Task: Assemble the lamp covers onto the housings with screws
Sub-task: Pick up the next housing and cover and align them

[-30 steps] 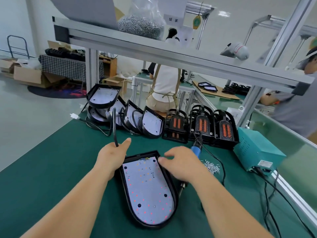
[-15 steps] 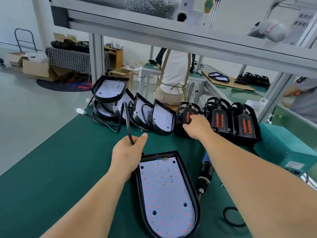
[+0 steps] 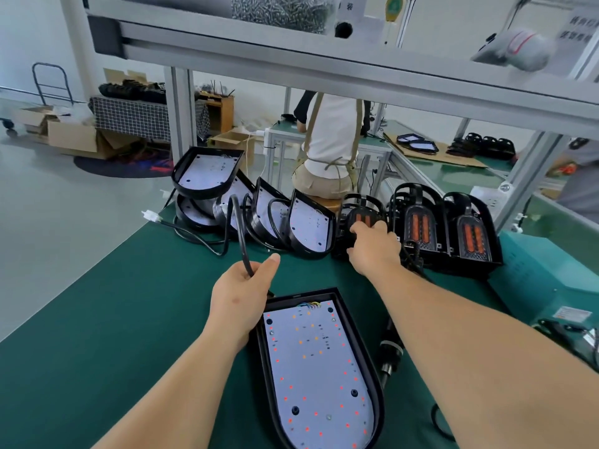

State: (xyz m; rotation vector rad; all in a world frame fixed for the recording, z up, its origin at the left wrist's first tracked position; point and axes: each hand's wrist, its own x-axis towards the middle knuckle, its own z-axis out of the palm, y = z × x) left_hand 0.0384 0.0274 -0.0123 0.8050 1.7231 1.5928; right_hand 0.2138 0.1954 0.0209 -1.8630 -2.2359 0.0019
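Where the green mat [image 3: 97, 319] meets its left edge, a slanting line from far left to near left, we note the widest open stretch, all of it left of the left forearm. The far edge is crowded, and the right side is closed off by one teal power box [image 3: 544, 280]. One lamp housing [image 3: 317, 367] lies flat at near centre, LED board up, its rounded end toward us. The left hand [image 3: 240, 296] sits at its far left corner, fingers and thumb curled round a black cable [image 3: 241, 234] that arches up toward the far row. One electric screwdriver [image 3: 390, 351] lies on the mat just beside the housing's right edge, partly under the right forearm. Along the far edge we count five leaning housings [image 3: 311, 225], one propped atop another at the left end, though the overlaps make that count unsure. To their right stand three covers with orange strips. The right hand [image 3: 372, 247] reaches onto the leftmost lamp cover [image 3: 363, 218], thumb and fingers bent round its near part. One bag of screws [image 3: 282, 9] rests on the overhead shelf.
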